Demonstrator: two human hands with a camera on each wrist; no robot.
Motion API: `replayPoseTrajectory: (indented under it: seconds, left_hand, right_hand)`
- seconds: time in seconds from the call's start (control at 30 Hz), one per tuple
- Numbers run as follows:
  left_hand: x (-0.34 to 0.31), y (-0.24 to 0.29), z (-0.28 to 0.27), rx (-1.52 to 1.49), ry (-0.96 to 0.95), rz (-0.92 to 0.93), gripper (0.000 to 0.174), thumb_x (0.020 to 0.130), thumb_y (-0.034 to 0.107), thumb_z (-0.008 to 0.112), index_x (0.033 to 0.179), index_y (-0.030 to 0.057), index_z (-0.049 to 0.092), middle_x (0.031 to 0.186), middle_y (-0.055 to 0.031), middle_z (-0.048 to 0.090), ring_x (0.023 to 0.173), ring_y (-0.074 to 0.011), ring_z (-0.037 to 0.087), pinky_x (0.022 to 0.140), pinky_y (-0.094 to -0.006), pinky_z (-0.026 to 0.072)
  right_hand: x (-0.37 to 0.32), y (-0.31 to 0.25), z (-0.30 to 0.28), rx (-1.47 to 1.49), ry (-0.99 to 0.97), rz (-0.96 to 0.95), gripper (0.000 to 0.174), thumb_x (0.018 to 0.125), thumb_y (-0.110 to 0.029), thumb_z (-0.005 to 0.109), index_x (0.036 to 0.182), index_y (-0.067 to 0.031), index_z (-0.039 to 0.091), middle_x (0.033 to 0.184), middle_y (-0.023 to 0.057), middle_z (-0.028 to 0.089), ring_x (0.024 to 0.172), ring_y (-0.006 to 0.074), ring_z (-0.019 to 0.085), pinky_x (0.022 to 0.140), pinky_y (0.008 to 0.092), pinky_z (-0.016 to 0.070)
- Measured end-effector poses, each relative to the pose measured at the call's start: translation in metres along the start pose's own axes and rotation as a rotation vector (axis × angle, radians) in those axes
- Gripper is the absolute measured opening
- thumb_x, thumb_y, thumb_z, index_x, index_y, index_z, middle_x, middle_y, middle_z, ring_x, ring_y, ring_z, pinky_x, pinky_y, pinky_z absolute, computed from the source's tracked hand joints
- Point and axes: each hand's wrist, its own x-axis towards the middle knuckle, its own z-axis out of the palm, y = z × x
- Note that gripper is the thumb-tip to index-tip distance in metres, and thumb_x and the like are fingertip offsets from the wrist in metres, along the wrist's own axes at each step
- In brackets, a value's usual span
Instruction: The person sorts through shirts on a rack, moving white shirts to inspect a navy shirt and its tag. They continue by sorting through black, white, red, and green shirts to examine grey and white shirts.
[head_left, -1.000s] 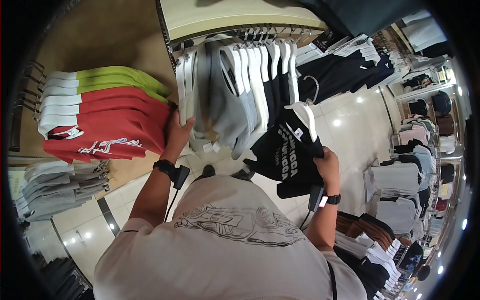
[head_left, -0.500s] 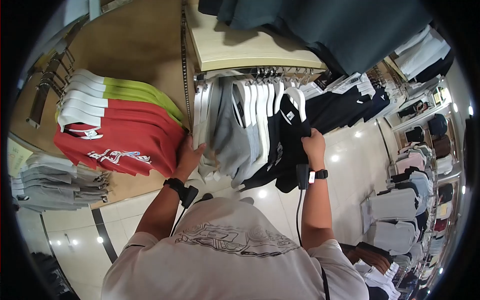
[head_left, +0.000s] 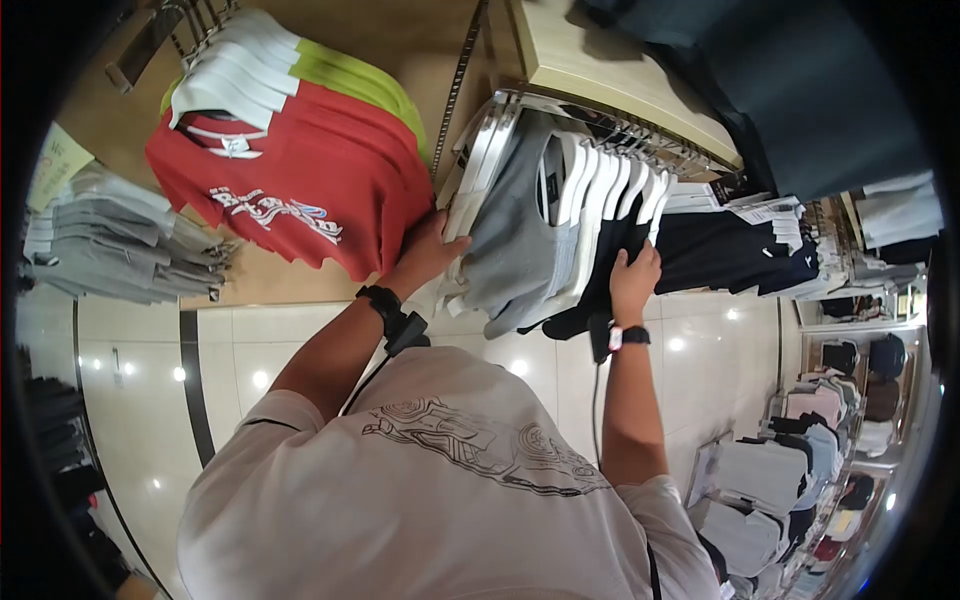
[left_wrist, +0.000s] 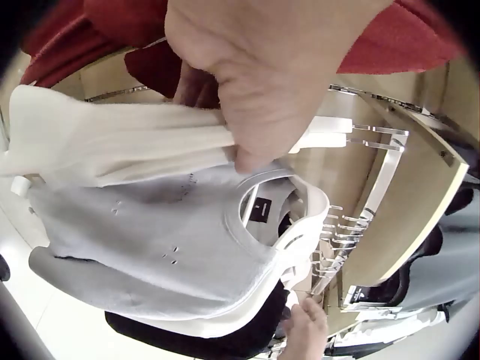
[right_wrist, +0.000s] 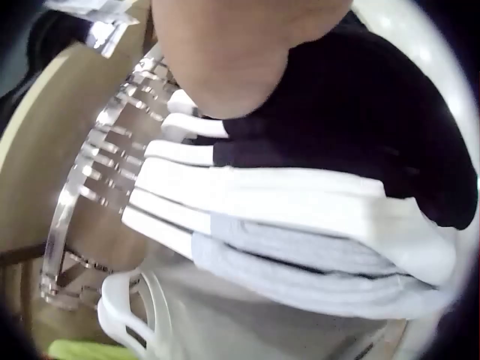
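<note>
In the head view my left hand (head_left: pixel 425 262) grips cream shirts (head_left: pixel 462 215) at the left end of a rail. The left wrist view shows its thumb across the front cream shirt (left_wrist: pixel 127 142), with fingers behind. A grey shirt (head_left: pixel 515 215) hangs right beside them, spread toward me. My right hand (head_left: pixel 636 285) rests with extended fingers against the black shirts (head_left: pixel 605 280), just below their white hangers (head_left: pixel 657 205). In the right wrist view those black shirts (right_wrist: pixel 360 112) hang beyond white and pale grey ones; that hand's fingertips are hidden there.
Red shirts (head_left: pixel 330 170) with white prints hang close to the left hand, yellow-green ones (head_left: pixel 360 75) behind them. A wooden shelf (head_left: pixel 620 75) juts out above the rail (head_left: pixel 640 140). Dark shirts (head_left: pixel 710 250) hang farther right. Tiled floor (head_left: pixel 270 340) lies below.
The black shirt on its hanger, held out by my right hand one second ago, now hangs on the rail. The right hand has loosened its grip. My left hand stays at the cream shirts; the view has shifted.
</note>
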Motion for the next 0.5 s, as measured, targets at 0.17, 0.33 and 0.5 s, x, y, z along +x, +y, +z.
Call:
replayPoseTrajectory:
  seconds: [0.17,0.33,0.5]
  left_hand:
    - [-0.002,0.053,-0.021,-0.072,-0.326,-0.224,0.057,0.086,0.037,0.077,0.117,-0.0061,0.055,0.104,-0.0261,0.067,0.098,-0.0392,0.067,0.087,-0.0442,0.0514]
    - [-0.005,0.058,0.004,-0.195,-0.357,-0.091,0.051,0.083,0.035,0.080,0.107,-0.0018,0.055,0.085,-0.0125,0.065,0.075,-0.0246,0.064,0.069,-0.0371,0.0510]
    - [-0.006,0.058,0.016,-0.186,-0.319,-0.098,0.047,0.081,0.035,0.082,0.098,0.0010,0.053,0.081,-0.0092,0.060,0.071,-0.0204,0.059,0.065,-0.0354,0.0488]
  right_hand:
    - [-0.035,-0.100,-0.031,0.460,-0.422,-0.100,0.037,0.094,-0.011,0.067,0.130,-0.0040,0.061,0.119,0.0170,0.068,0.109,0.0349,0.064,0.094,0.0412,0.0526]
    - [-0.059,-0.122,0.040,0.821,-0.544,0.038,0.043,0.100,-0.023,0.064,0.135,0.0007,0.057,0.106,0.0169,0.072,0.098,0.0260,0.069,0.089,0.0342,0.0533]
    - [-0.058,-0.125,0.054,0.841,-0.757,0.209,0.040,0.099,-0.024,0.068,0.127,0.0024,0.060,0.097,0.0085,0.069,0.087,0.0166,0.063,0.079,0.0298,0.0506]
